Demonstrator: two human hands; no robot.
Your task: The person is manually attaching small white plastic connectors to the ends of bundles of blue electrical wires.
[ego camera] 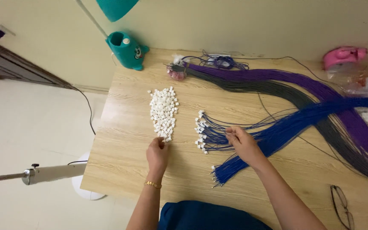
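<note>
Left hand (157,154) fingers pinch a white connector (165,139) from the pile (163,111); right hand (243,144) fingers pinch a blue wire (218,132). Some wires already capped, a bundle (235,168) bare.

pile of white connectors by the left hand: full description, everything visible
The pile of white connectors is a loose, elongated heap of many small, blocky white pieces, plastic by the look, lying on the light wooden table. It runs from the far side toward the person, narrowing at its near end. There the left hand touches the nearest pieces with its fingertips. It lies apart from the blue wires, some of which already carry the same white pieces on their ends. Finer detail is too small to tell.
</note>
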